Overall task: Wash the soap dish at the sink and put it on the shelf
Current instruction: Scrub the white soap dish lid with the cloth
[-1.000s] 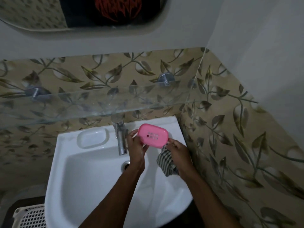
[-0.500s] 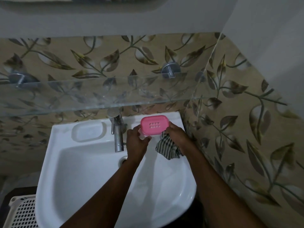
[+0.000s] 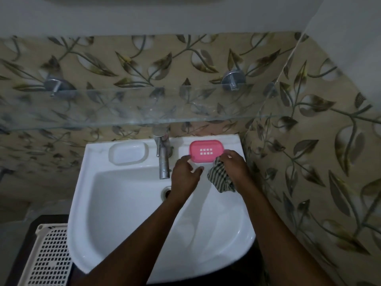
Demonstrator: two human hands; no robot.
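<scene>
While the right hand (image 3: 233,168) is clutching a striped cloth (image 3: 219,178), the slack-fingered left hand (image 3: 184,176) is best pinching the pink plastic soap dish (image 3: 206,150) firmly.

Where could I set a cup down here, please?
The shelf looks bare between its brackets, as does the recess left of the tap. Right of the tap is crowded: dish, left hand, right hand and cloth.

One soap dish (image 3: 206,151), one cloth (image 3: 219,179), two hands (image 3: 184,176) (image 3: 234,164)
</scene>
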